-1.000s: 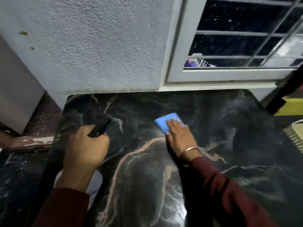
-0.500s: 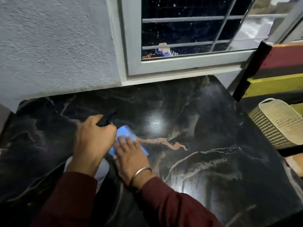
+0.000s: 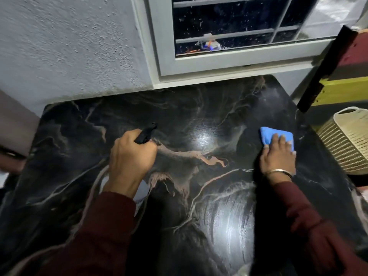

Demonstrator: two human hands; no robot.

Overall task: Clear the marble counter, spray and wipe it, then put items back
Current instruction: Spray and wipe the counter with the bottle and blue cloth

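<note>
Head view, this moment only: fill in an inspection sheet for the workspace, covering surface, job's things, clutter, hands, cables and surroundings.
Surface: dark marble counter with pale veins, glossy, with streaky sheen at front centre.
Job's things: blue cloth flat on the counter near its right edge; spray bottle, black nozzle pointing to the back, white body mostly hidden.
Clutter: nothing seen on the counter.
Hands: left hand grips the spray bottle; right hand presses flat on the cloth.
Cables: nothing seen.
Surroundings: textured wall, white-framed window, cream perforated basket beside the counter's right edge.
</note>
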